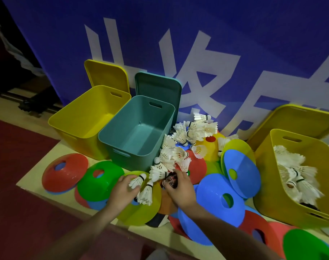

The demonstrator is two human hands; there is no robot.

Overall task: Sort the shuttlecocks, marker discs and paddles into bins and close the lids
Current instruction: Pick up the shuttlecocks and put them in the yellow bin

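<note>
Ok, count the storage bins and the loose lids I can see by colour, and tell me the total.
Yellow bins: 2, one on the left and one on the right holding shuttlecocks.
Teal bins: 1.
Yellow lids: 2, one behind the left bin and one behind the right bin.
Teal lids: 1.
Total: 6.

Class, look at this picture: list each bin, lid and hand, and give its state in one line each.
Left yellow bin: open, empty.
Teal bin: open, empty.
Right yellow bin: open, holds shuttlecocks.
Teal lid: off, propped upright.
Left hand: grips a shuttlecock.
Right hand: grips shuttlecocks.
</note>
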